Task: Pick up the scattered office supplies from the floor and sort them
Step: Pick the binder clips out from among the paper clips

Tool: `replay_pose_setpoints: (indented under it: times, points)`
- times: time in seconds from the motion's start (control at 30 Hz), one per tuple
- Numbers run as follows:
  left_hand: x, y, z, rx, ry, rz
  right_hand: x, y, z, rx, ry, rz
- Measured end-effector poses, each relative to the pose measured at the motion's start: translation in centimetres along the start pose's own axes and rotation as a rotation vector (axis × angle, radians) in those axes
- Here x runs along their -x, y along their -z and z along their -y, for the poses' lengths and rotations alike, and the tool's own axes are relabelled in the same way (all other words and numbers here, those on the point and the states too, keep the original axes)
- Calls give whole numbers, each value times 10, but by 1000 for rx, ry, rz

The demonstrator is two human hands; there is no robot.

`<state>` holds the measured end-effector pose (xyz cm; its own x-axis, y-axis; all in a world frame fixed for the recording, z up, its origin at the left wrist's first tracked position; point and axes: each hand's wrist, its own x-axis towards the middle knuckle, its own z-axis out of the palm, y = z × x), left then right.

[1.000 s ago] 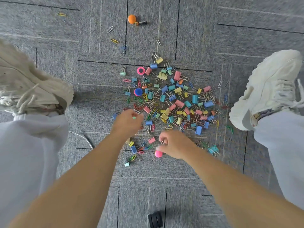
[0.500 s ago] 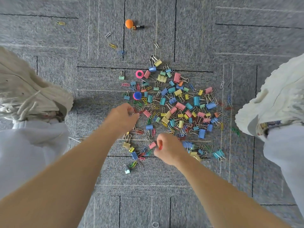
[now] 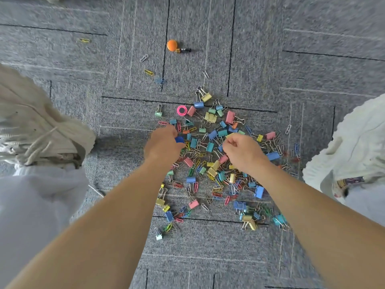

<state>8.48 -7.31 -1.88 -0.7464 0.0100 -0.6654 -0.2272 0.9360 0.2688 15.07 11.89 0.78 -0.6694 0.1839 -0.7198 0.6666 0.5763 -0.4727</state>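
- The heap of clips (image 3: 210, 147) lay in the middle of the frame, between the two shoes, with strays thrown toward the upper left.
- The left hand (image 3: 164, 144) sat at the left edge of the heap, fingers curled. It appeared to pinch a blue disc (image 3: 179, 139) between thumb and fingertips, though I could not tell whether the disc had left the floor.
- The right hand (image 3: 242, 152) hung over the centre of the heap in a loose fist, thumb against forefinger. Whatever it might have held was hidden, so I cannot tell.
- The binder clips (image 3: 229, 117) looked light and stiff. I judge that the folded body, or the wire loops where they stood up, would give the surest hold.
- The paper clips (image 3: 288, 129) were thin, flat wire, probably fiddly on the pile of the carpet. They likely needed a fingernail under one end. Many lay tangled with the binder clips and might come up in bunches.
- A pink ring (image 3: 181, 110) lay at the top edge of the heap. An orange ball (image 3: 172, 45) lay well apart at upper centre and could easily roll.
- The floor was grey carpet (image 3: 270, 257) in square tiles with dark seams.
- A pale left shoe (image 3: 52, 132) and a white right shoe (image 3: 354, 142) framed the heap. No box or tray for sorting was in view.
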Motion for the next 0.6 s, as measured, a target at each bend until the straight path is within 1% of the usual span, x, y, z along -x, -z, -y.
replay_pose_setpoints:
  times: [0.07, 0.13, 0.2, 0.27, 0.33, 0.47, 0.53, 0.6]
  points:
    - [-2, -2, -3, -19, 7, 15, -8, 0, 12, 15, 65, -47]
    - [-5, -3, -4, -7, -6, 22, -21, -1, 28, -29, 126, -128]
    - [-7, 4, -3, 85, -22, 32, -38, -5, 50, -33, 177, -195]
    - [-14, 15, -3, 196, -41, 56, -55, -14, 71, 11, 212, -223]
    - [-24, 28, -1, 284, -70, 45, -71, -22, 88, 62, 225, -225]
    - [-50, 49, 7, 364, -90, -10, -94, -29, 107, 250, 261, -210]
    - [-64, 54, 9, 468, -83, -25, -101, -30, 111, 332, 262, -146]
    - [-79, 59, 5, 620, -10, -22, -106, -28, 117, 401, 250, -74]
